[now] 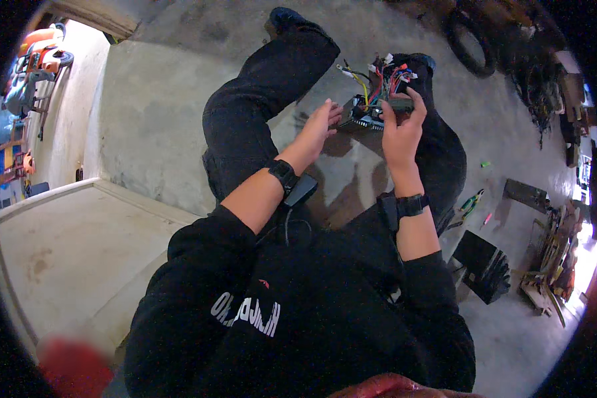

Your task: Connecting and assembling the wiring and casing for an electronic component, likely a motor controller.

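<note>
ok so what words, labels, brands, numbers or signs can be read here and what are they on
Black top: white lettering across the chest, which I won't copy out.
Same top: a small red mark beside the lettering, too small to make out.
White pieces among the coloured wires: too small to tell if anything is printed.
Vented case: no readable text at this size.

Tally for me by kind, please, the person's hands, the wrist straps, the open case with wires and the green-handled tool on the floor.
Hands: 2 (left hand, right hand)
Black wrist straps: 2 (left strap, right strap)
Open case with wires: 1
Green-handled tool: 1
Total: 6
</note>
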`<state>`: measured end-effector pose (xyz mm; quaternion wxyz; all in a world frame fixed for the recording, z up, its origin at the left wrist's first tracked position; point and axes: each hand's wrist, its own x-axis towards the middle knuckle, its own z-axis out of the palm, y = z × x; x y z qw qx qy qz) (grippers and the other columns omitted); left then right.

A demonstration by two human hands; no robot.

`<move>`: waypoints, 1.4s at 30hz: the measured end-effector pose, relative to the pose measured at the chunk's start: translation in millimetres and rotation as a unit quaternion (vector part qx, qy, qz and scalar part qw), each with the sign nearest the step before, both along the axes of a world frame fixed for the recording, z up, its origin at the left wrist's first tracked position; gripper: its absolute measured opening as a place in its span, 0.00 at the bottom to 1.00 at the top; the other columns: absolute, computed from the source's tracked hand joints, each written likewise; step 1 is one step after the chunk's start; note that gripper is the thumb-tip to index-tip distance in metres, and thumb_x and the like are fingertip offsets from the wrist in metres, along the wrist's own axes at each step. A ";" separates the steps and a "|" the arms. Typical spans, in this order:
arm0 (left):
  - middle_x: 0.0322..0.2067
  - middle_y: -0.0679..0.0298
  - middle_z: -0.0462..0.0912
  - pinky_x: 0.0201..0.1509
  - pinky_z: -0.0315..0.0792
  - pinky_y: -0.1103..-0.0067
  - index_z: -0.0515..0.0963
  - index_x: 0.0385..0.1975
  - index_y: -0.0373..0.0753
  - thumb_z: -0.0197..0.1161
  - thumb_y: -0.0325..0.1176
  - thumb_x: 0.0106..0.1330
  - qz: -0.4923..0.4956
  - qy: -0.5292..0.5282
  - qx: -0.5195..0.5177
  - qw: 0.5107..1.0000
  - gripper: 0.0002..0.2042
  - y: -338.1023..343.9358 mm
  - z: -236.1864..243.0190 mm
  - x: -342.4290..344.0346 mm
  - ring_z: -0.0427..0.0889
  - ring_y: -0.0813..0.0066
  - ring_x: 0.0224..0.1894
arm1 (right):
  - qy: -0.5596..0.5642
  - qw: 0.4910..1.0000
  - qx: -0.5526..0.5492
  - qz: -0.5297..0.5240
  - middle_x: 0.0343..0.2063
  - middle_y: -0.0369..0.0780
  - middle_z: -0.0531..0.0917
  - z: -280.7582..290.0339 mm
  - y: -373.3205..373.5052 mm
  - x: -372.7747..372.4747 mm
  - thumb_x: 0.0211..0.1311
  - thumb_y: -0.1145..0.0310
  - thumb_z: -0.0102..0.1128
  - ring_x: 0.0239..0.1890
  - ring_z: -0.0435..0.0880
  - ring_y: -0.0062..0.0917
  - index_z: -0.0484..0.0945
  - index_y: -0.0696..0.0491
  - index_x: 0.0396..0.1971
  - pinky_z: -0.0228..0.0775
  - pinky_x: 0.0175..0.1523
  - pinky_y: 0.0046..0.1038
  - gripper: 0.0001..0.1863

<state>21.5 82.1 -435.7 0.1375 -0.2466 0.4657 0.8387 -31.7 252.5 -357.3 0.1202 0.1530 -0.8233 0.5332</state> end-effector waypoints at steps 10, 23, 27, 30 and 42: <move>0.74 0.58 0.55 0.75 0.48 0.64 0.45 0.76 0.41 0.36 0.64 0.74 -0.011 0.050 0.070 0.996 0.39 7.0 -8.8 -6.6 0.51 0.64 0.76 | 0.068 0.987 0.145 0.025 0.50 0.45 0.81 -7.1 -20.7 -1.7 0.64 0.69 0.64 0.51 0.81 0.43 0.71 0.50 0.57 0.75 0.53 0.37 0.22; 0.71 0.62 0.64 0.70 0.60 0.67 0.47 0.75 0.42 0.39 0.67 0.72 -0.005 0.014 0.062 0.998 0.41 11.1 -15.2 -14.8 0.67 0.65 0.68 | 0.113 0.979 0.169 0.025 0.45 0.42 0.83 -16.9 -21.6 -2.5 0.62 0.74 0.66 0.50 0.83 0.35 0.72 0.51 0.57 0.72 0.56 0.33 0.23; 0.70 0.62 0.65 0.71 0.60 0.68 0.49 0.75 0.41 0.40 0.65 0.73 0.020 0.027 0.101 0.994 0.40 7.6 -27.6 -16.5 0.67 0.67 0.68 | 0.082 0.983 0.162 0.038 0.48 0.43 0.82 -14.9 -24.5 -2.3 0.62 0.75 0.65 0.52 0.82 0.37 0.71 0.51 0.59 0.72 0.57 0.33 0.25; 0.69 0.63 0.67 0.71 0.60 0.69 0.51 0.74 0.40 0.39 0.64 0.74 0.017 0.034 0.105 0.994 0.39 12.8 -28.1 -17.6 0.68 0.68 0.67 | 0.049 0.982 0.178 0.040 0.51 0.45 0.81 -5.0 -25.7 -0.8 0.65 0.74 0.62 0.55 0.80 0.40 0.70 0.52 0.61 0.70 0.59 0.35 0.24; 0.65 0.64 0.72 0.68 0.62 0.69 0.61 0.71 0.40 0.33 0.62 0.76 -0.045 0.033 0.084 0.995 0.35 10.1 -21.8 -16.9 0.72 0.68 0.63 | 0.058 0.973 0.216 0.050 0.50 0.50 0.79 16.8 -24.8 5.4 0.67 0.70 0.59 0.52 0.79 0.48 0.71 0.56 0.57 0.74 0.54 0.41 0.20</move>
